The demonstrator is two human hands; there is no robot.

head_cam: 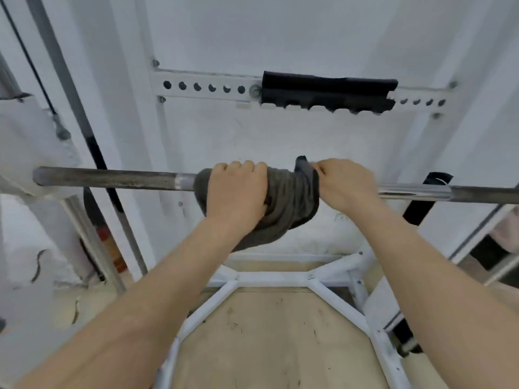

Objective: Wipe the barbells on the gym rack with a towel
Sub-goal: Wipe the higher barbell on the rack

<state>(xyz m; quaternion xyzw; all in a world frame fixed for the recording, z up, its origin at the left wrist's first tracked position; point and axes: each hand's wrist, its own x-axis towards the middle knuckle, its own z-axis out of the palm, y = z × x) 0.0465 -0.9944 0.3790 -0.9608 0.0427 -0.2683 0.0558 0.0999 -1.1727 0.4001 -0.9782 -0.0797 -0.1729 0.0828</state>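
Left hand: the left hand (237,189) lies palm-down over the long horizontal steel barbell (112,179), fingers curled over the top and closed around the dark grey cloth towel (286,203) wrapped on the bar; forearm reaches up from the lower left.
Right hand: the right hand (344,186) sits just beside the towel's right end, fingers bent and pinched shut on an upturned fold of the towel at the top of the bar; forearm comes in from the lower right.
Towel: bunched around the bar between the two hands, its loose lower part sagging below the bar under the left wrist.
Barbell: runs level across the view; the left stretch is dull and dark, with a bright ring just left of the towel; the stretch right of the right hand is shiny chrome, turning darker toward the right edge of the view.
Rack: a white perforated metal crossbar (202,87) is bolted to the white wall (280,32) above and behind the bar, partly covered by a black padded sleeve (325,92).
Floor: a white tubular metal base frame (275,276) rests on a scuffed tan wooden floor panel (272,332) below the arms.
Open room: bare bar extends well to the left of the towel and to the right of the right hand; a thin black cable (31,66) and a grey pole stand at the far left.
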